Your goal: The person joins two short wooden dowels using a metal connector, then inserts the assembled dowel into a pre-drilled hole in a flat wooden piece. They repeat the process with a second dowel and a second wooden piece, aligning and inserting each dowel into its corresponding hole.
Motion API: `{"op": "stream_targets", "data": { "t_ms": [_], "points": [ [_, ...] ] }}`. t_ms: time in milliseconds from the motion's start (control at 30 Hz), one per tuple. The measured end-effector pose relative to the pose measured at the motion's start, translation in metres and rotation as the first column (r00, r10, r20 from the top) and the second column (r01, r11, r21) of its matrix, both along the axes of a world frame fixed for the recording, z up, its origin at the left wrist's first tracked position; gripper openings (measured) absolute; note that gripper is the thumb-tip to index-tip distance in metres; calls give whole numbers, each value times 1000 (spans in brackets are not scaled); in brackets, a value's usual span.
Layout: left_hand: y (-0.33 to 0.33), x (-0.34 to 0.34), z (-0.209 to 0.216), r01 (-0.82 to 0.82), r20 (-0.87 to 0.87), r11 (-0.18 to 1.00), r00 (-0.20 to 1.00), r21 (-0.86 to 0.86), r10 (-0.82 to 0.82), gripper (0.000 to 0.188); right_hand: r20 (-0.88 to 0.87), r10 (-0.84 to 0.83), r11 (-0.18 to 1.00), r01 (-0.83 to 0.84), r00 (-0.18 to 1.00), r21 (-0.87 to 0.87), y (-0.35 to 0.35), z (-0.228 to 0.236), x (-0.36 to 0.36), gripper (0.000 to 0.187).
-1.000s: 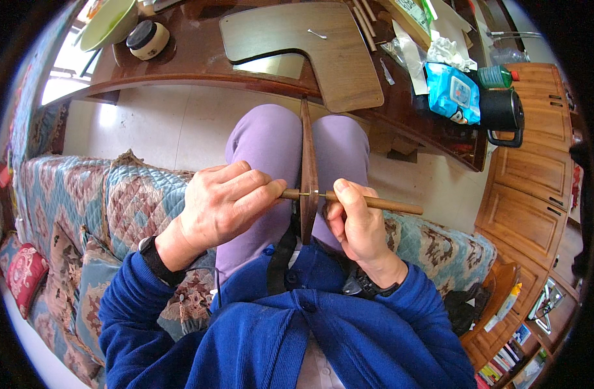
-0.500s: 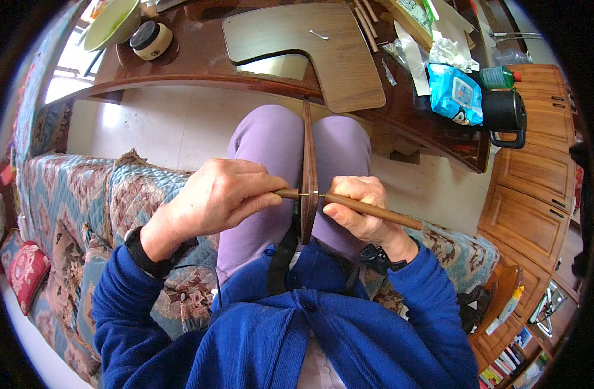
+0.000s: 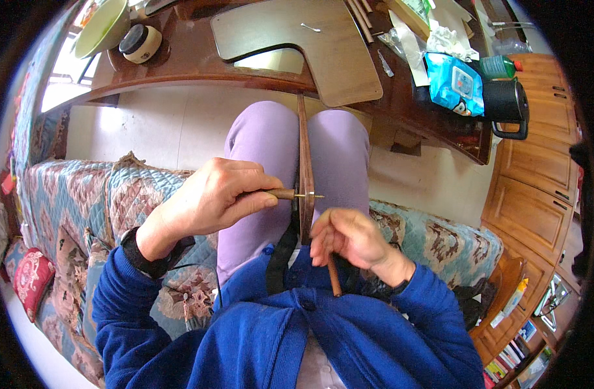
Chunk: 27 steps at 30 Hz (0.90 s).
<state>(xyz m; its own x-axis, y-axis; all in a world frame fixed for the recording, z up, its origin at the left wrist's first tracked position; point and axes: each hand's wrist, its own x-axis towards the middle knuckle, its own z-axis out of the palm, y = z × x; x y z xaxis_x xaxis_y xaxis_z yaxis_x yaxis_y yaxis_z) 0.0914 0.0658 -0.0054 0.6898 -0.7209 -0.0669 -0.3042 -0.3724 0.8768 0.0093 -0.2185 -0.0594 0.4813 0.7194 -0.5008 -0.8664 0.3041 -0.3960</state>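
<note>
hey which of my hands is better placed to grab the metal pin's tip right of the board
Probably your right hand: it's near the pin tip, on that side of the board, though it holds a brown stick. Your left hand is across the board, gripping the other stick.

The left hand (image 3: 218,196) grips a wooden rod (image 3: 282,194) whose metal pin (image 3: 319,196) passes through an upright wooden panel (image 3: 304,152) between the thighs (image 3: 261,142). The right hand (image 3: 356,241) holds another rod (image 3: 334,277), pointing near. An L-shaped board (image 3: 336,61) and blue packet (image 3: 454,84) lie on the far table (image 3: 186,61).
</note>
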Motion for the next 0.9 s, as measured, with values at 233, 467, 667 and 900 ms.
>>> {"op": "stream_targets", "data": {
  "t_ms": [233,467,667,900],
  "points": [
    [-1,-1,-4,-19,54,1000,998,-7,19,18,798,358,862,155,484,-482,-29,-9,-39,19],
    [1,-3,-3,-43,58,999,997,-7,44,19,718,665,726,404,-206,-556,-59,-10,-51,30],
    [-1,-4,-5,-50,70,999,996,-22,51,20,673,650,760,297,-352,-578,-73,-10,-36,30],
    [0,-6,-7,-67,98,997,993,-38,71,19,549,653,718,194,-522,-669,-61,-6,-16,21]
  ]
}}
